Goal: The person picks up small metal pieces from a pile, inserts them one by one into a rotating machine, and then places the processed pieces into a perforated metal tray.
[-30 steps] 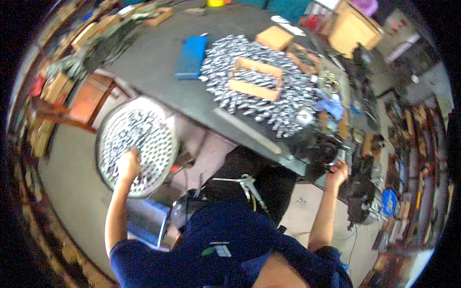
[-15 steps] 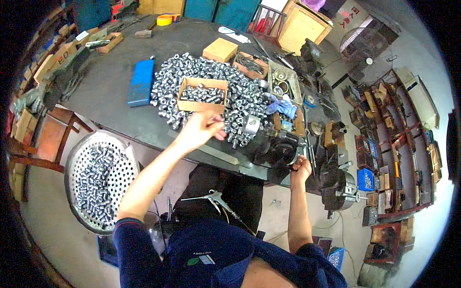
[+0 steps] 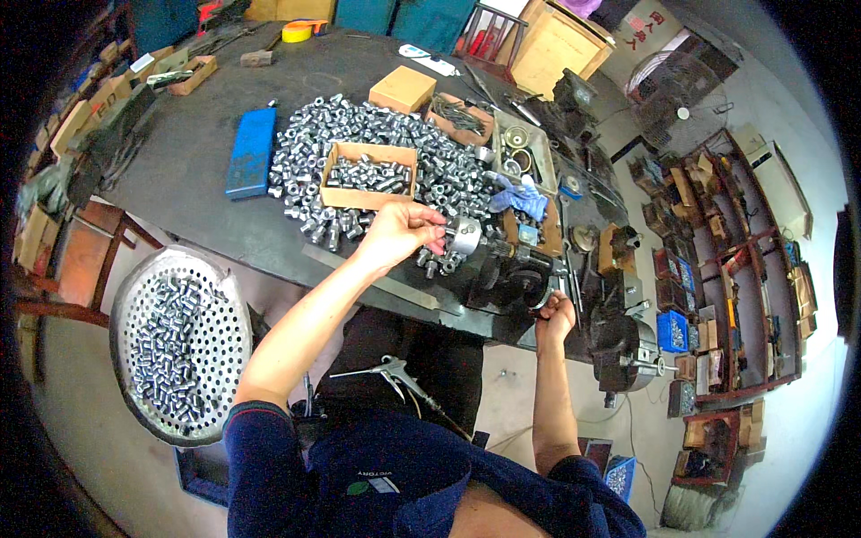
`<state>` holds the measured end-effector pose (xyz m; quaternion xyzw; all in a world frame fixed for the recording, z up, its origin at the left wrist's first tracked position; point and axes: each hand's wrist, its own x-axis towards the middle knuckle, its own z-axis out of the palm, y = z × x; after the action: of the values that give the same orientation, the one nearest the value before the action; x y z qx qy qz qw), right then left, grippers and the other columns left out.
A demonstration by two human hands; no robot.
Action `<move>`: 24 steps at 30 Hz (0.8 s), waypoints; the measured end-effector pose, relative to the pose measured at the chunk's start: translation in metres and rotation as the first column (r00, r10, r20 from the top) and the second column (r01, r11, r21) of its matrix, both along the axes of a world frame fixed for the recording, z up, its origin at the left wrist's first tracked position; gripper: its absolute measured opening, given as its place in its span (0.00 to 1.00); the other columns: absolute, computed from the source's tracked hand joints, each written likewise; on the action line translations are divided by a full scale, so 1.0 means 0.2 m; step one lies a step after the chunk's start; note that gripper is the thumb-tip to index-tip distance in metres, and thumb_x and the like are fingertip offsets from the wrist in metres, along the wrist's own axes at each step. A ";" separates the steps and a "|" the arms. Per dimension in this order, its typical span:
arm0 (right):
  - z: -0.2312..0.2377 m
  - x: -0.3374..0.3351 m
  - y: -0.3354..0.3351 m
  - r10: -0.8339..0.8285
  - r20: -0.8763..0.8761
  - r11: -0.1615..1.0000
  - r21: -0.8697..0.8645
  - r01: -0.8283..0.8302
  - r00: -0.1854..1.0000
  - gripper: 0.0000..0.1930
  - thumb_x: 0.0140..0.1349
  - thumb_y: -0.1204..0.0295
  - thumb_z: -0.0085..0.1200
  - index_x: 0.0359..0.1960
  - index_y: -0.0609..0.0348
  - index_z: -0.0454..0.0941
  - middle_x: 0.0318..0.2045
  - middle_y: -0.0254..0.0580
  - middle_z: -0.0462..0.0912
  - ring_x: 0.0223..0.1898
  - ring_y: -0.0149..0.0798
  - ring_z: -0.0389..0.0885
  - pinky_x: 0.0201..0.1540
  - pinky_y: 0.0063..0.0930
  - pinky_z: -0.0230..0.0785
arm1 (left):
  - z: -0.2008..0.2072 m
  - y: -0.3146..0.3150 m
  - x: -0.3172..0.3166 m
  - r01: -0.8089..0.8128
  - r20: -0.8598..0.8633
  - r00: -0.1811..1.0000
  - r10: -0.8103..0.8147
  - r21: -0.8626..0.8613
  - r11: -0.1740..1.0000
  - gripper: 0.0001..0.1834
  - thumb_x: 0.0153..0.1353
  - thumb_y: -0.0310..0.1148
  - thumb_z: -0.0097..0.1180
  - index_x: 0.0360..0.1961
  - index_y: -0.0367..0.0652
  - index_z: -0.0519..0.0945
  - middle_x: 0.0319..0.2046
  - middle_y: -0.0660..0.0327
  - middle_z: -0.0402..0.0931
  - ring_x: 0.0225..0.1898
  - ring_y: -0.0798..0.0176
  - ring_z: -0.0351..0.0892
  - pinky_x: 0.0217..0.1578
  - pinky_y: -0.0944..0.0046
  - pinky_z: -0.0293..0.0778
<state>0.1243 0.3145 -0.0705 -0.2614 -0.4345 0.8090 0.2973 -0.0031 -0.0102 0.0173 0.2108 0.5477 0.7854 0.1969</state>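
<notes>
My left hand [image 3: 405,235] is closed in a pinch at the face of a silver chuck [image 3: 464,235] on a small dark bench machine [image 3: 516,278]. A small metal fitting shows partly between the fingertips and the chuck; the fingers hide most of it. My right hand [image 3: 556,314] is closed at the machine's right side, around what looks like a small handle, mostly covered by the fingers. Behind my left hand spreads a heap of metal fittings [image 3: 305,139]. An open cardboard box [image 3: 363,199] holding more fittings sits among them.
A perforated metal basin [image 3: 229,336] with fittings stands at the left. A blue box [image 3: 251,152] lies left of the heap. An air blow gun [image 3: 390,369] hangs before me. Right of the machine are a dark vise-like tool [image 3: 623,354] and shelves [image 3: 735,296].
My left hand has moved right, from in front of the cardboard box to the chuck's face. My right hand stays at the machine's side. The whole view has shifted slightly.
</notes>
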 end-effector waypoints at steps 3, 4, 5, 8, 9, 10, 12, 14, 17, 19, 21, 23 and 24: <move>0.00 0.01 0.01 -0.016 0.011 0.999 0.030 0.016 1.000 0.08 0.54 0.73 0.39 0.29 0.65 0.67 0.15 0.29 0.62 0.13 0.23 0.54 0.14 0.15 0.47 | 0.01 0.01 0.00 -0.038 -0.059 0.998 0.035 -0.066 0.997 0.09 0.48 0.20 0.51 0.33 0.28 0.73 0.23 0.54 0.75 0.24 0.64 0.77 0.28 0.70 0.72; 0.00 0.01 0.01 -0.022 0.015 0.999 0.039 0.022 1.000 0.09 0.53 0.72 0.39 0.30 0.67 0.68 0.15 0.30 0.63 0.13 0.23 0.53 0.14 0.16 0.47 | 0.00 0.01 0.00 -0.037 -0.050 0.998 0.034 -0.053 0.998 0.08 0.48 0.19 0.51 0.32 0.28 0.73 0.23 0.54 0.75 0.24 0.64 0.77 0.28 0.70 0.72; 0.01 0.02 0.00 -0.024 0.011 0.999 0.041 0.023 1.000 0.09 0.53 0.72 0.39 0.30 0.66 0.68 0.15 0.30 0.63 0.12 0.23 0.53 0.14 0.16 0.46 | 0.00 0.01 -0.01 -0.037 -0.042 0.999 0.035 -0.039 0.999 0.08 0.48 0.19 0.51 0.32 0.28 0.73 0.23 0.54 0.75 0.24 0.64 0.77 0.27 0.71 0.72; 0.11 0.06 -0.07 -0.040 0.043 0.997 0.061 0.038 0.998 0.07 0.55 0.73 0.38 0.31 0.64 0.66 0.14 0.30 0.60 0.13 0.23 0.51 0.15 0.17 0.45 | 0.01 0.01 -0.02 -0.019 -0.039 0.999 0.018 -0.031 0.999 0.07 0.48 0.19 0.52 0.31 0.28 0.74 0.23 0.54 0.75 0.24 0.64 0.77 0.27 0.70 0.73; 0.15 0.09 -0.08 -0.018 0.015 0.996 0.086 0.017 1.000 0.08 0.54 0.72 0.39 0.30 0.64 0.67 0.14 0.30 0.61 0.13 0.23 0.52 0.15 0.17 0.45 | 0.01 0.01 -0.02 -0.010 -0.040 0.999 0.009 -0.036 0.999 0.07 0.48 0.19 0.52 0.31 0.29 0.74 0.23 0.54 0.75 0.24 0.64 0.77 0.27 0.70 0.73; 0.17 0.11 -0.08 0.006 -0.013 0.994 0.112 -0.004 1.000 0.08 0.53 0.72 0.40 0.29 0.65 0.67 0.13 0.29 0.61 0.12 0.23 0.52 0.14 0.17 0.45 | 0.01 0.01 -0.02 -0.012 -0.042 0.999 0.011 -0.031 0.999 0.07 0.48 0.19 0.51 0.31 0.29 0.74 0.23 0.55 0.75 0.24 0.65 0.77 0.27 0.70 0.73; 0.24 0.13 -0.07 0.039 -0.015 0.991 0.129 -0.037 0.999 0.09 0.53 0.70 0.41 0.28 0.65 0.68 0.12 0.29 0.62 0.12 0.23 0.53 0.14 0.17 0.45 | 0.01 0.02 -0.02 -0.015 -0.046 0.999 0.014 -0.024 1.000 0.07 0.48 0.17 0.51 0.31 0.29 0.74 0.22 0.55 0.75 0.23 0.66 0.76 0.26 0.71 0.73; 0.33 0.13 -0.06 0.113 -0.071 0.980 0.174 -0.099 0.991 0.10 0.54 0.67 0.42 0.28 0.62 0.68 0.12 0.28 0.62 0.12 0.22 0.53 0.12 0.15 0.43 | 0.02 0.02 -0.01 -0.024 -0.076 0.997 0.020 -0.043 0.999 0.07 0.47 0.17 0.51 0.31 0.29 0.74 0.23 0.55 0.75 0.24 0.65 0.76 0.27 0.70 0.73; 0.43 0.04 -0.01 0.157 -0.148 0.958 0.263 -0.115 0.976 0.12 0.55 0.64 0.41 0.28 0.62 0.69 0.12 0.26 0.59 0.12 0.22 0.52 0.12 0.14 0.40 | 0.00 0.02 -0.03 -0.014 -0.086 0.996 0.010 -0.037 0.999 0.08 0.47 0.17 0.51 0.31 0.29 0.74 0.23 0.55 0.75 0.25 0.65 0.77 0.28 0.70 0.73; 0.48 -0.08 0.05 0.191 -0.159 0.963 0.224 -0.153 0.969 0.12 0.55 0.65 0.39 0.28 0.63 0.68 0.12 0.27 0.58 0.12 0.22 0.51 0.11 0.15 0.40 | -0.01 0.02 -0.03 -0.014 -0.088 0.996 0.010 -0.038 0.999 0.08 0.46 0.17 0.51 0.31 0.29 0.75 0.23 0.55 0.75 0.25 0.66 0.76 0.27 0.71 0.73; 0.50 -0.23 0.07 0.132 -0.174 0.970 0.223 -0.092 0.976 0.11 0.55 0.68 0.37 0.28 0.64 0.68 0.12 0.28 0.58 0.12 0.23 0.51 0.11 0.15 0.41 | -0.01 0.01 -0.02 -0.029 -0.094 0.995 0.024 -0.054 0.998 0.08 0.46 0.17 0.52 0.31 0.29 0.75 0.23 0.56 0.75 0.25 0.66 0.76 0.27 0.71 0.73; 0.46 -0.35 0.11 0.137 -0.193 0.979 0.174 -0.104 0.972 0.10 0.54 0.69 0.38 0.29 0.64 0.68 0.12 0.27 0.58 0.13 0.22 0.51 0.12 0.15 0.42 | -0.01 0.03 -0.02 -0.040 -0.132 0.991 0.031 -0.062 0.997 0.08 0.46 0.17 0.52 0.31 0.29 0.75 0.23 0.56 0.75 0.24 0.68 0.76 0.27 0.72 0.73; 0.41 -0.39 0.12 0.103 -0.141 0.972 0.224 -0.070 0.985 0.10 0.54 0.69 0.38 0.29 0.64 0.68 0.13 0.27 0.60 0.13 0.22 0.53 0.12 0.14 0.43 | -0.01 0.03 -0.02 -0.046 -0.152 0.988 0.036 -0.063 0.997 0.08 0.46 0.17 0.52 0.31 0.30 0.75 0.23 0.57 0.75 0.24 0.68 0.75 0.26 0.73 0.73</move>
<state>0.0464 0.3379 0.0119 -0.1459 -0.5079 0.7861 0.3207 -0.0071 -0.0046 0.0155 0.2516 0.5911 0.7524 0.1457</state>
